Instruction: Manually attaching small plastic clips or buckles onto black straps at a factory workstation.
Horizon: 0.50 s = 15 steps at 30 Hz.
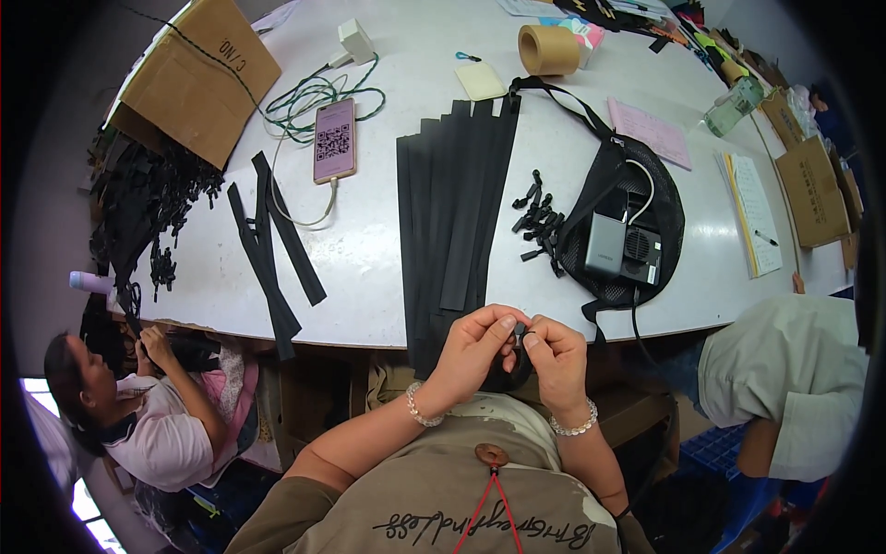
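Note:
Close together at the table's near edge, both my hands are closed in a pinch. My left hand (478,346) grips a small black piece (520,330), which looks like a pull tab with a thin loop. From the other side my right hand (557,362) pinches that same piece at the loop. Black material hangs below my fingers, partly hidden. Just beyond my left hand lie several long flat black strips (432,212), side by side, their near ends over the edge. A loose pile of similar small black pieces (543,222) sits farther off, to the right of the strips.
A black mesh bag (666,185) holding a grey power bank (604,245) lies on the right. A phone (334,143) on a cable, more black strips (263,249) and a cardboard box (198,78) stand left. One co-worker (152,406) sits left, another (784,379) right.

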Tool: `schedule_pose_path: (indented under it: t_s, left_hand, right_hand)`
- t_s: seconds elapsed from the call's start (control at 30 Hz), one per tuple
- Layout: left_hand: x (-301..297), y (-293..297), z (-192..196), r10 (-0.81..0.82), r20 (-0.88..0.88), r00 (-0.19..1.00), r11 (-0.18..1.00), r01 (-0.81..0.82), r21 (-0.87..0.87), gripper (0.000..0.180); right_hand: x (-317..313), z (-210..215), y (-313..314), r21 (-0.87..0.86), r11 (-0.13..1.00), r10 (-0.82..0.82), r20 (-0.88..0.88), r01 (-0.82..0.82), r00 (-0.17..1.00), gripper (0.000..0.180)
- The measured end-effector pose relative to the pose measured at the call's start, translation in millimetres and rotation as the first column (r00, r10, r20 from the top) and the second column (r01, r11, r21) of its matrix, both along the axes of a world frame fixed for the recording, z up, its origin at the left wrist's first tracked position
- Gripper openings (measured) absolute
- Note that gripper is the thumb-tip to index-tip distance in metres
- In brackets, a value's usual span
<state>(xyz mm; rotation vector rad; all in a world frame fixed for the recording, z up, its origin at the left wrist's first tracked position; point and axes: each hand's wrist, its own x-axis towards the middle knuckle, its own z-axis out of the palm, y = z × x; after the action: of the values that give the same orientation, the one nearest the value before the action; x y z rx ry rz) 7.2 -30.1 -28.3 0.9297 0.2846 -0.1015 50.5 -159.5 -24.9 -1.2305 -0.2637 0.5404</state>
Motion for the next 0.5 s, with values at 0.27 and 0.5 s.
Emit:
schedule_pose_path:
  t_s: [0.27,0.5]
  left_hand:
    - [1.1,0.9,1.9,0.005,0.043,0.999,0.994,-0.010,0.106,0.023]
    - [0.8,0.5,-0.1,0.001,0.052,0.999,0.990,-0.008,0.141,0.022]
  right_hand:
    - [-0.3,7.3,2.6,-0.088,0.995,-0.029,0.184,0.046,0.983,0.018]
    - [-2.5,7.8,6.6,-0.105,0.987,-0.091,0.258,0.121,0.962,0.016]
